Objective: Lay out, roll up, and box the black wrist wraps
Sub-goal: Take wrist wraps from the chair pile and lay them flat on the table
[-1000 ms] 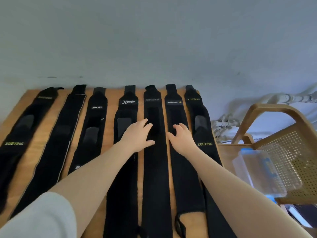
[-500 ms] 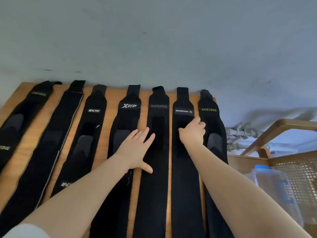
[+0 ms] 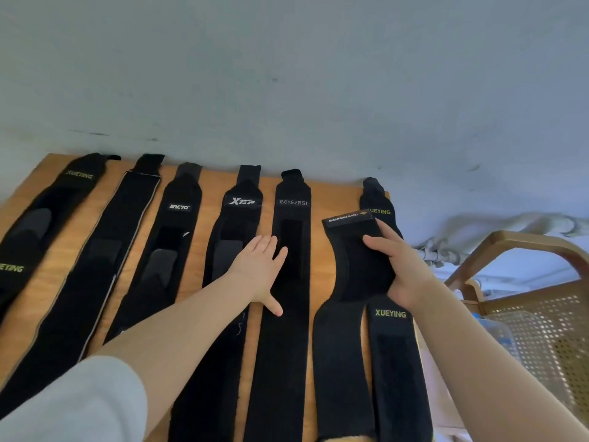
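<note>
Lifted wrap (image 3: 357, 263) folds back; right hand (image 3: 404, 269) grips it.

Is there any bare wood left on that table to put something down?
The widest bare patch lies at the far edge between the BOKEERSI wrap and the right XUEYING wrap. Elsewhere the table shows only thin strips between wraps.

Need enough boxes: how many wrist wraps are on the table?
7, left to right: XUEYING wrap, unbranded wrap, MCYO wrap, XTEP wrap, BOKEERSI wrap, lifted wrap in the right hand, another XUEYING.
</note>
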Demonstrator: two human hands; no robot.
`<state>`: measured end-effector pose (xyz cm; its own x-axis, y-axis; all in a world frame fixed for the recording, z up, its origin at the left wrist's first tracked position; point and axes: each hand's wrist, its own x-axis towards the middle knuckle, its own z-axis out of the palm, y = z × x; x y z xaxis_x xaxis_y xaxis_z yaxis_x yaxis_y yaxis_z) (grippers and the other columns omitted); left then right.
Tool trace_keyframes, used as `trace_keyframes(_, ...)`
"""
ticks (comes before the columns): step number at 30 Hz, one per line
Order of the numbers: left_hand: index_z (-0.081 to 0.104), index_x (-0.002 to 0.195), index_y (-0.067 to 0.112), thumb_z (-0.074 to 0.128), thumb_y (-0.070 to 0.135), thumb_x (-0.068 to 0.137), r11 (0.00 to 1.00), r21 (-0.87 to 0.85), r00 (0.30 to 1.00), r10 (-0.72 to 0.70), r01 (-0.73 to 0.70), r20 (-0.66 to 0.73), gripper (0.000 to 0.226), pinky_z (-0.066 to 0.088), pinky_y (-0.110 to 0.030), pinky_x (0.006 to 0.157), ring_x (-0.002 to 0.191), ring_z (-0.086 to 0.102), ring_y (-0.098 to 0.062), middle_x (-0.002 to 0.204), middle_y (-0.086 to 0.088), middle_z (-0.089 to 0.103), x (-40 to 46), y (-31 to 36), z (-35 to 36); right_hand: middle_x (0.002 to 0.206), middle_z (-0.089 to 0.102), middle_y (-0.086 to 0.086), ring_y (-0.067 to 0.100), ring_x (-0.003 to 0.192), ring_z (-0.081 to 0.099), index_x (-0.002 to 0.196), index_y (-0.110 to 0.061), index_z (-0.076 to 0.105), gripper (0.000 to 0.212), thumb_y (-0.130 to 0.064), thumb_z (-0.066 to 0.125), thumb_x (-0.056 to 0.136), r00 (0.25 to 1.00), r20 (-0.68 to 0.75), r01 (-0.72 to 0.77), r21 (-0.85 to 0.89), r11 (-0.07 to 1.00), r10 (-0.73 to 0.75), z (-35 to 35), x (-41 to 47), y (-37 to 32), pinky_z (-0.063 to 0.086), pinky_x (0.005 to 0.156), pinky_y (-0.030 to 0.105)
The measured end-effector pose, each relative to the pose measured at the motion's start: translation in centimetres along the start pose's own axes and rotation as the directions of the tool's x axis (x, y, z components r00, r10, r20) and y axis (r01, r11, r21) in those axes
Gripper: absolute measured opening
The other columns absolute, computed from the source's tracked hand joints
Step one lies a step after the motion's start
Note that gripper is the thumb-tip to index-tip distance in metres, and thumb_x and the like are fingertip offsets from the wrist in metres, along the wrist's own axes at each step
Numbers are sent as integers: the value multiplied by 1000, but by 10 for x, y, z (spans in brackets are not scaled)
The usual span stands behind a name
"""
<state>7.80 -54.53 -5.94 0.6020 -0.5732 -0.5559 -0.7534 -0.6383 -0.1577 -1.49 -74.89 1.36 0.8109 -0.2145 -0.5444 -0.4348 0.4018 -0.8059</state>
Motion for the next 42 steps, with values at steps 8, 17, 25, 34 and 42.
trace_keyframes(8,61,109,24,27,35,102,-357,-919,967,123,-167,-224,37,51,-32,90,84,68,-12,83,0,71,-123,55,-24,111,69,9,23,88,69,126,-26,57,49,-9,50,80,979,152,86,282,955,-133,20,-96,49,57,67,35)
trace_keyframes(17,7,148,40,59,14,92,-43,-951,908,285,-307,-306,80,58,-27,72,79,69,-15,99,6,61,-244,58,20,109,67,11,28,89,67,130,-25,54,59,-2,45,76,979,131,128,187,974,-154,60,-164,96,54,71,39)
trace_keyframes(25,-1,146,44,51,5,95,-34,-984,844,510,-173,-166,82,57,-25,66,64,66,-12,117,-2,61,-275,61,53,93,73,6,22,88,69,108,-10,66,39,-42,48,96,980,-194,-21,145,989,49,71,-169,105,51,73,34)
trace_keyframes(34,19,149,29,56,24,94,479,-824,877,479,-303,-44,67,53,-26,88,96,65,-14,117,2,61,-231,45,88,79,68,-2,9,69,66,95,-14,61,7,-18,55,96,907,-354,111,-324,940,-229,80,-119,106,51,54,19)
trace_keyframes(42,37,144,17,46,20,97,860,-377,903,191,-343,-386,47,38,-31,106,132,38,-18,150,0,31,-114,8,40,90,69,3,19,85,67,95,-21,61,7,-21,54,95,887,-281,153,-572,806,-368,68,-68,82,55,72,30)
